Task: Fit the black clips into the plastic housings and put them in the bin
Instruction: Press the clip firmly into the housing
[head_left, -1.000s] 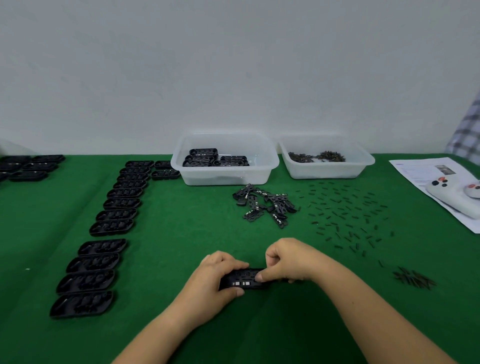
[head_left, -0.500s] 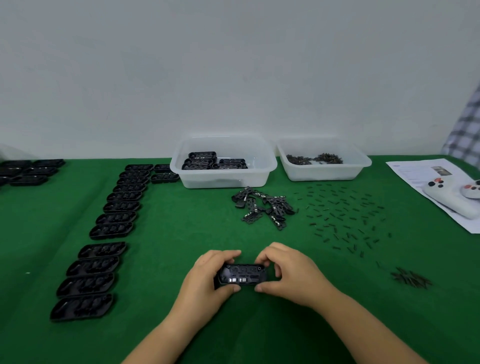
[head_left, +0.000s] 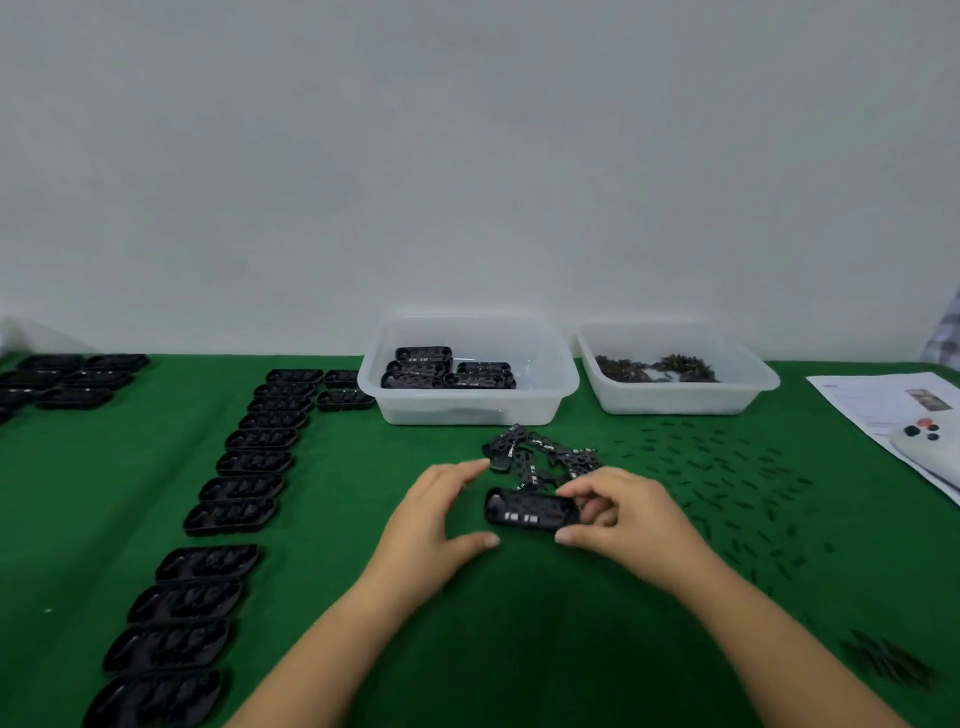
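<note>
- Two hands meet over the green bench (head_left: 467, 649), with one black housing (head_left: 530, 509) between them.
- The right hand (head_left: 628, 519) grips the housing's right end, fingers (head_left: 597, 512) curled over the top edge and thumb under the near edge.
- The left hand (head_left: 436, 514) has its fingers spread wide and nearly straight, cupped round the housing's left end; whether they touch it cannot be told.
- The housing shows small pale marks along its near side.
- Just behind it lies a loose heap of black clips (head_left: 545, 454).
- Further back stands a clear bin (head_left: 467, 410) holding several finished housings (head_left: 447, 369).
- Beside that bin, to the right, is a second clear tub (head_left: 675, 400) with small dark parts inside.
- Many small dark pins (head_left: 727, 478) lie scattered on the bench to the right of the clips.
- Empty housings (head_left: 234, 493) run in a long row down the left side.
- At the far right edge lie a paper sheet (head_left: 872, 400) and a white controller (head_left: 930, 447) on it.
</note>
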